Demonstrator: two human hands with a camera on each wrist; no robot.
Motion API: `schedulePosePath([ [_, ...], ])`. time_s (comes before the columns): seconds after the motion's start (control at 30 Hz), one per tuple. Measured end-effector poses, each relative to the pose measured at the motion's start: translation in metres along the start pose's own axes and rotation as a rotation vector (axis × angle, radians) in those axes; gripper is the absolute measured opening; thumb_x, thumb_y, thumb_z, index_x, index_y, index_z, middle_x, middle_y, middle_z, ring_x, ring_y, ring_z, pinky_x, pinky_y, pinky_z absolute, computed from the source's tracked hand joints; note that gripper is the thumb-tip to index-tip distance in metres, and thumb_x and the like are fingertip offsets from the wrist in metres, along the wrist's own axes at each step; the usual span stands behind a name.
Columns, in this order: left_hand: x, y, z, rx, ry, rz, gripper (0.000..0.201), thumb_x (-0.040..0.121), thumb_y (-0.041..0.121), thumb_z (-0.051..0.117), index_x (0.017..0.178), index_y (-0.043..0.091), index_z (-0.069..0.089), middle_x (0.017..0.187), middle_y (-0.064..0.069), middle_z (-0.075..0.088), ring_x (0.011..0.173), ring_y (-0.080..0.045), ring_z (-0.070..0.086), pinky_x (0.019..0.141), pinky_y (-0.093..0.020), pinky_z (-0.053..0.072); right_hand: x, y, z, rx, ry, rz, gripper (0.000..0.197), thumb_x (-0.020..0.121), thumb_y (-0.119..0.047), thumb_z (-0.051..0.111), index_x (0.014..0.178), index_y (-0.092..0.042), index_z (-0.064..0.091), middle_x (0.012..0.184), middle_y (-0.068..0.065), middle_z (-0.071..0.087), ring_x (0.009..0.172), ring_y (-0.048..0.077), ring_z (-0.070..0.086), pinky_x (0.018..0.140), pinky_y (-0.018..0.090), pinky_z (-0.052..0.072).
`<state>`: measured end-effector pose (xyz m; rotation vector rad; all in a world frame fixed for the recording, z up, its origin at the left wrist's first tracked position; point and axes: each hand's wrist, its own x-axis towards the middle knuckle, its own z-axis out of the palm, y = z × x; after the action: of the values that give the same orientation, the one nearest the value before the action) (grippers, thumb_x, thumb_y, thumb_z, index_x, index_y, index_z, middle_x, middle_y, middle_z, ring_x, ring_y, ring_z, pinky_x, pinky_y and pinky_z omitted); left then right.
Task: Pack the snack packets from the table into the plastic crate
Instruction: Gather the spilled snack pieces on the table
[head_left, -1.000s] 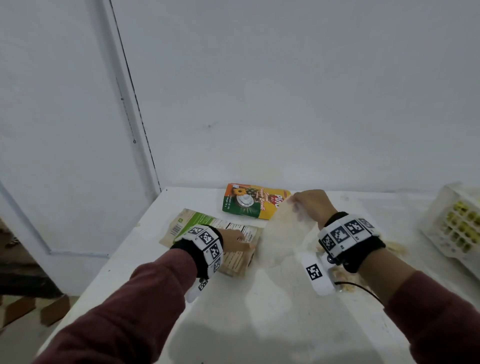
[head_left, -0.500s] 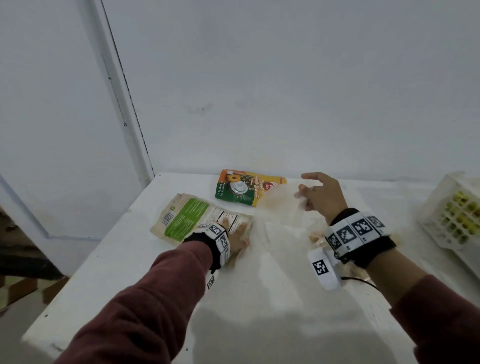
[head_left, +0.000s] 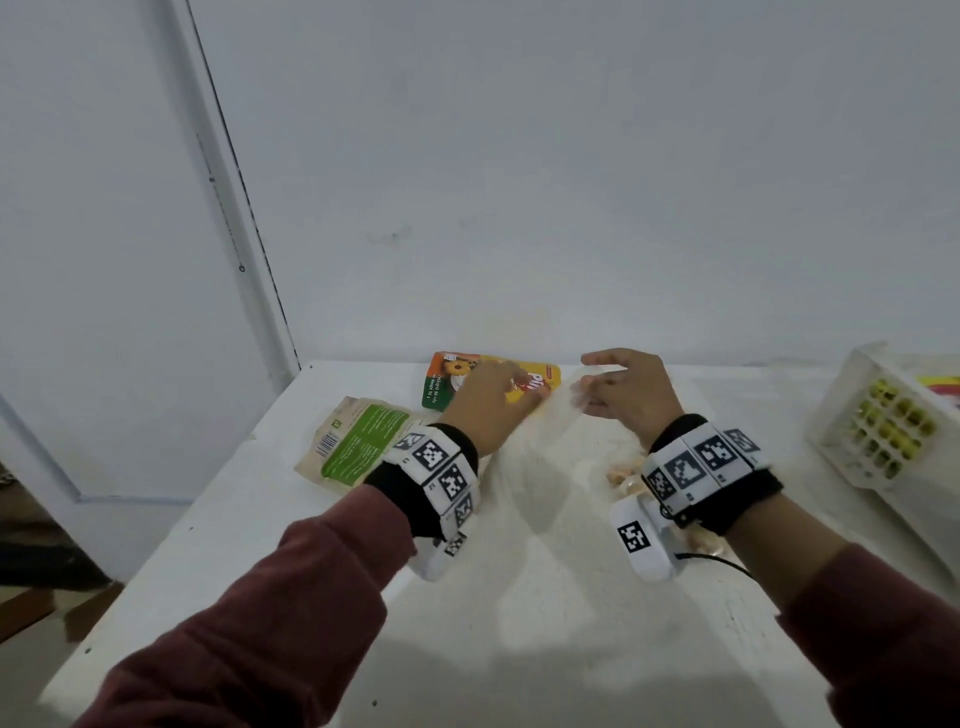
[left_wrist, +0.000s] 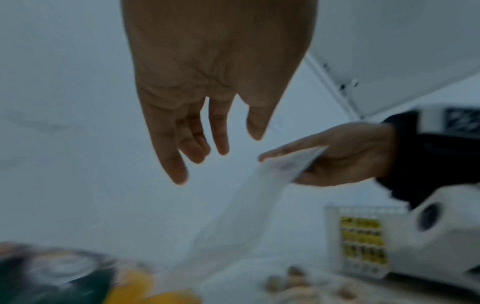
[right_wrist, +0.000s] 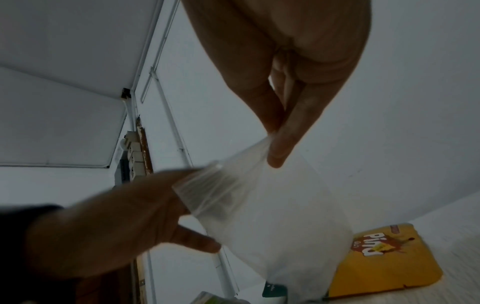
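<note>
On the white table (head_left: 291, 551), from the left: a green-and-beige packet (head_left: 353, 441) is lying flat; an orange-and-yellow packet (head_left: 543, 376) is lying at the back edge. Left hand (head_left: 485, 410), fingers loosely extended, is touching a clear bag (right_wrist: 272, 205); right hand (head_left: 631, 395) is pinching its top. A white crate (head_left: 878, 415) is sitting far right.

orange snack packet (right_wrist: 384, 261) | white lettering reads "Pin…"

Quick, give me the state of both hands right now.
Left hand: open, fingers straight, reaching toward the clear plastic bag, gripping nothing.
Right hand: closed, thumb and fingers pinch the clear plastic bag's top edge.
</note>
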<state>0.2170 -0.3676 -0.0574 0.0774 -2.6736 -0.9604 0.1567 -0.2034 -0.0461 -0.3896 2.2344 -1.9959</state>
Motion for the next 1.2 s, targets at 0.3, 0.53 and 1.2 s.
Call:
schedulePosePath([
  [0.3,-0.012,0.019,-0.005,-0.381,-0.090,-0.071,0.019,0.091,0.014,0.057,0.073,0.006,0.061,0.060,-0.001,0.054,0.047,-0.005,0.053,0.046,-0.014,0.048,-0.026,0.000,-0.003,-0.061,0.003,-0.079,0.023,0.076,-0.006,0.074,0.091,-0.007,0.057,0.052,0.007,0.064,0.041,0.012,0.061,0.045,0.020,0.050],
  [0.53,-0.017,0.045,-0.005,0.092,-0.081,0.209,0.025,0.094,0.009,0.046,0.101,0.000,0.068,0.096,-0.017,0.066,0.092,-0.029,0.059,0.074,-0.023,0.037,-0.058,-0.001,-0.001,-0.859,-0.003,-0.451,0.038,0.077,0.007,0.053,0.106,-0.018,0.052,0.109,0.003,0.044,0.075,0.027,0.056,0.072,0.037,0.049],
  [1.2,-0.006,0.055,0.021,0.151,0.063,0.079,0.029,0.089,0.004,0.048,0.114,0.009,0.062,0.122,-0.007,0.056,0.116,-0.021,0.049,0.093,-0.023,0.032,-0.026,0.019,-0.075,-0.296,0.175,-0.133,0.027,0.084,0.008,0.050,0.075,-0.016,0.056,0.090,0.007,0.059,0.069,0.014,0.056,0.056,0.017,0.044],
])
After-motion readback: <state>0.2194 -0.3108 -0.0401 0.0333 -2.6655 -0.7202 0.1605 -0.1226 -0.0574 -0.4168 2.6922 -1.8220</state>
